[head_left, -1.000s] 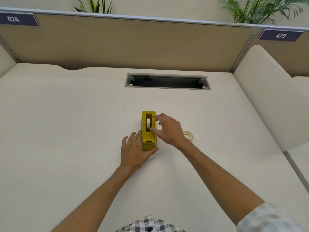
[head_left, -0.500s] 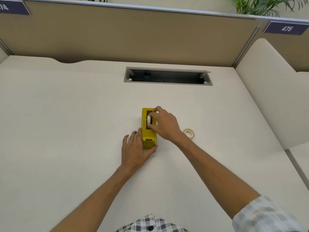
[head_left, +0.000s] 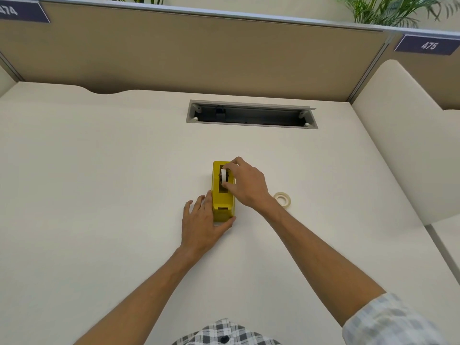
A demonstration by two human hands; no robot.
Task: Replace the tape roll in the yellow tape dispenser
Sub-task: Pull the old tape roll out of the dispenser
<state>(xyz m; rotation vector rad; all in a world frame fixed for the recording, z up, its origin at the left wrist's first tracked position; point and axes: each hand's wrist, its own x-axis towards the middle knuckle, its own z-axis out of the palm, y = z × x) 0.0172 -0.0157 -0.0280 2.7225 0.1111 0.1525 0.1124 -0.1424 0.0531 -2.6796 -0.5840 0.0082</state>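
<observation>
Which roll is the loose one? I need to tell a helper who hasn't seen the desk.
Start at the yellow tape dispenser mid-desk, below the cable slot. Look past the right hand to the bare desktop: the loose roll lies flat there, a pale ring, while the white roll stands in the dispenser.

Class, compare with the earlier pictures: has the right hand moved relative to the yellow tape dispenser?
Yes. The right hand has closed in over the yellow tape dispenser and now pinches the white tape roll in its slot.

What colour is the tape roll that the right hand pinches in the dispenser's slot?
White: the tape roll shows best in the head view, against the yellow dispenser, pinched by the right hand.
</observation>
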